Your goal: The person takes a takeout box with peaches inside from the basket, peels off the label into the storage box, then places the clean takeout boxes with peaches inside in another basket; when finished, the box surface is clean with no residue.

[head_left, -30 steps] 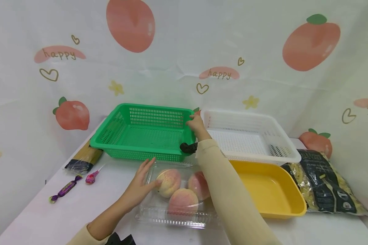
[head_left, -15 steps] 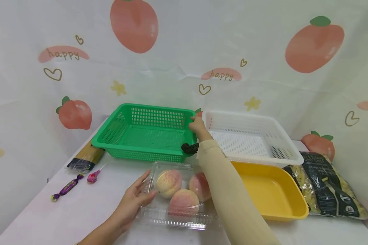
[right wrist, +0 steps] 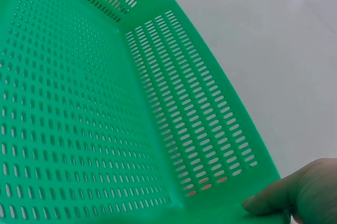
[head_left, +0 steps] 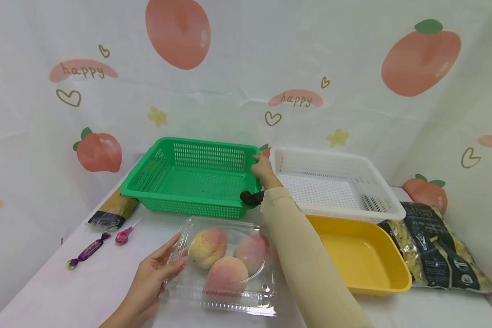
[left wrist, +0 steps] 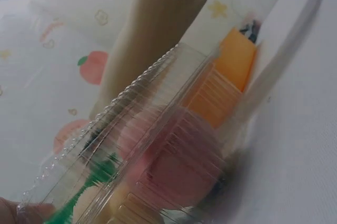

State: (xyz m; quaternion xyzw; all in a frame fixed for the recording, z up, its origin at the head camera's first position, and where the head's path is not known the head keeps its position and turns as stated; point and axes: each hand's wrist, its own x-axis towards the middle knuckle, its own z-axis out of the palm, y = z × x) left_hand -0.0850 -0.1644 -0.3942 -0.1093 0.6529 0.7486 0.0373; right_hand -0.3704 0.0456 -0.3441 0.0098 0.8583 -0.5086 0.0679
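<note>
A clear plastic clamshell box [head_left: 239, 307] with three peaches [head_left: 227, 275] inside sits low in the middle of the head view. My left hand [head_left: 147, 280] grips its left side, thumb over the lid and fingers partly hidden at the edge. The left wrist view shows the box [left wrist: 158, 98] tilted across the picture, with a fingertip [left wrist: 13, 212] at its corner. My right hand [head_left: 264, 169] holds the right rim of a green perforated basket [head_left: 188, 206]. In the right wrist view the thumb lies on the basket's corner rim [right wrist: 263, 179]; the other fingers are mostly hidden.
A white basket [head_left: 383, 210] stands right of the green one, with a yellow tray [head_left: 362, 255] before it and a pasta bag [head_left: 438, 255] farther right. At left lie a packet of noodles [head_left: 115, 209], a lollipop [head_left: 124, 236] and a purple wrapped candy [head_left: 89, 250].
The peach box has shifted left and slightly nearer in my left hand, which went from resting on the lid to gripping the side. The right hand stays on the basket rim.
</note>
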